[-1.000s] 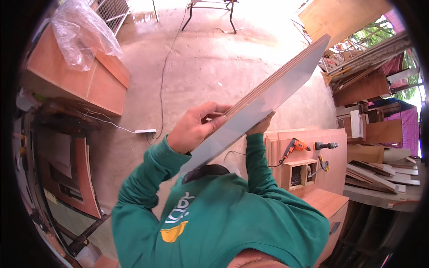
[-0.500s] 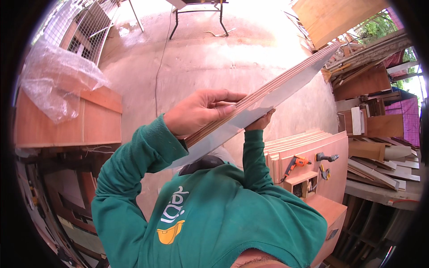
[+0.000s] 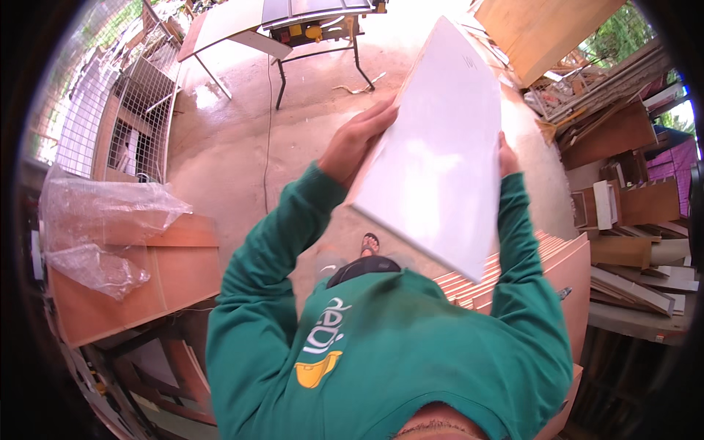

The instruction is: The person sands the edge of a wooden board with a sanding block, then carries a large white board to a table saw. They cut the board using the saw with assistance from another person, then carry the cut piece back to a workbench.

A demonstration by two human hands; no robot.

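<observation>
I hold a white-faced wooden board (image 3: pixel 440 147) up in front of me, its broad glossy face turned toward me and its far end narrowing away. My left hand (image 3: pixel 359 143) grips the left long edge, with its fingertips at the rim and the thumb hidden. On the opposite edge is my right hand (image 3: pixel 507 156), mostly covered by the board. Small dark marks show near the board's far end. Whether one board or a thin stack is held cannot be told from this face.
Light wooden panels (image 3: pixel 546 257) stand in a row at my right, partly behind my arm. To the left, clear plastic wrap (image 3: pixel 110 220) lies over a wooden cabinet (image 3: pixel 176 275). A saw table (image 3: pixel 315 15) stands ahead, with a cable (image 3: pixel 268 139) along the floor. Offcuts (image 3: pixel 634 290) fill the far right.
The board has turned from edge-on, showing layered wood edges, to its white face toward me. Both hands have moved right and kept their hold. More of the saw table shows.
</observation>
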